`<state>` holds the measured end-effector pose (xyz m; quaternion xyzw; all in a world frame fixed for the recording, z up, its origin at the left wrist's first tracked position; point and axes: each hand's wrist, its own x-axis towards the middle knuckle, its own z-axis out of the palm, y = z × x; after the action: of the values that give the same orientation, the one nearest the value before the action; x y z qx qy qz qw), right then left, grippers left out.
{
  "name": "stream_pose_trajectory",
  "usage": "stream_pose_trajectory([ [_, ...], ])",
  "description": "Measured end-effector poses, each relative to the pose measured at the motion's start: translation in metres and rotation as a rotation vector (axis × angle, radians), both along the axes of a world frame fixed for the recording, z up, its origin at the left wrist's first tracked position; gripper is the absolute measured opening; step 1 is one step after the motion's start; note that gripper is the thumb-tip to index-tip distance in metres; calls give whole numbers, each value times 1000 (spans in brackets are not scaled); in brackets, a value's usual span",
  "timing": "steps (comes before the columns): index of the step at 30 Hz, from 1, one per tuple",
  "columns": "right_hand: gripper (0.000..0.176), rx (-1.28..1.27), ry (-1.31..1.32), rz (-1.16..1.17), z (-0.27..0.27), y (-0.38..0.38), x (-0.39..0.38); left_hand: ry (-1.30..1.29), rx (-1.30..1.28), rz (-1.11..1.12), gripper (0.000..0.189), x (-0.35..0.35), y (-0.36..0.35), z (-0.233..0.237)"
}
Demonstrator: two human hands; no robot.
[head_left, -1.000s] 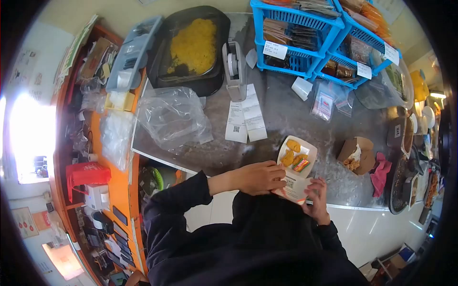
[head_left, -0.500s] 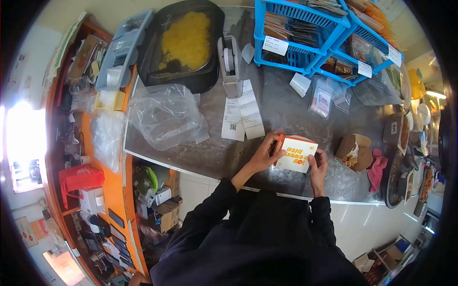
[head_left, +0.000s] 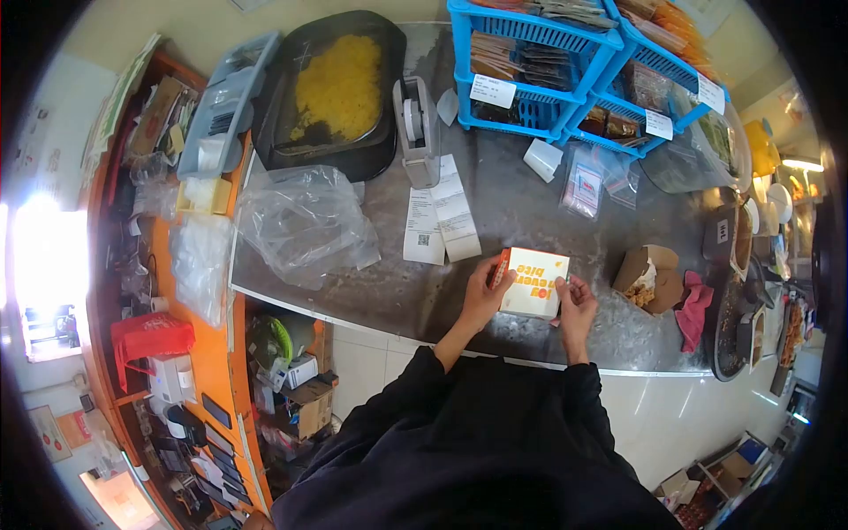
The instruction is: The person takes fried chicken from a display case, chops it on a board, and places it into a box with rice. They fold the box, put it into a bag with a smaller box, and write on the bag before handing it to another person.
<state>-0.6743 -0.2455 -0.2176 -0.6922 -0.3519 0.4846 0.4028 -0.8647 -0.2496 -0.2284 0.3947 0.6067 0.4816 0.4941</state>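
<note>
A white food box [head_left: 535, 281] with orange and yellow lettering and a red side sits at the front of the metal counter, its printed top facing me. My left hand [head_left: 482, 297] grips its left side, thumb over the top edge. At the right side, my right hand [head_left: 576, 311] has its fingers bent against the box edge. Farther right, an open brown carton [head_left: 669, 284] holds fried-looking food. Two paper receipts [head_left: 430, 225] lie behind and left of the box.
A tape dispenser [head_left: 418, 150] stands beside a black tray [head_left: 385, 146] of yellow food. Blue baskets [head_left: 534, 93] with packets stand at the back. A clear plastic bag [head_left: 305, 221] lies left; a pink cloth [head_left: 694, 309] lies right, near the counter's front edge [head_left: 389, 338].
The food box has turned slightly between my hands and its top now looks flatter and squarer to me. My right hand has shifted a little lower along its side. The view has moved slightly.
</note>
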Motion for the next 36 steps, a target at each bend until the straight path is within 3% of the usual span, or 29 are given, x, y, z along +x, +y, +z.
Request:
stream_pose_trajectory([
  [3,45,-75,-79,31,10,-5,-4,488,87,17,36,4,-7,0],
  [4,47,115,-276,40,6,-10,-7,643,101,8,37,5,-10,11],
  [7,41,162,-756,263,20,-22,-8,750,-240,-152,40,15,-22,36],
  [8,35,84,-812,317,29,-25,-16,805,-190,-141,43,22,-30,30],
  [11,31,27,-728,342,27,-34,-23,595,-130,-86,44,30,-44,25],
  [14,29,302,-480,293,15,-46,-30,66,-48,344,44,43,-54,-26],
  [17,33,368,-185,440,41,-49,-36,-745,-390,396,44,5,-48,51],
  [19,43,326,-23,562,47,-49,-37,-335,145,176,45,-2,-66,74],
  [21,51,194,165,572,60,-44,-42,-374,131,266,45,-3,-72,55],
  [24,60,121,189,614,66,-37,-56,-523,101,386,45,0,-79,54],
  [27,63,76,371,625,73,-38,-62,-578,116,308,46,-6,-91,49],
  [28,64,66,463,618,78,-39,-64,-646,14,277,46,-11,-96,47],
  [30,65,41,459,628,79,-39,-65,-779,-190,209,47,-22,-102,46],
  [36,55,3,379,764,59,-38,-60,-715,-240,171,47,-31,-103,31],
])
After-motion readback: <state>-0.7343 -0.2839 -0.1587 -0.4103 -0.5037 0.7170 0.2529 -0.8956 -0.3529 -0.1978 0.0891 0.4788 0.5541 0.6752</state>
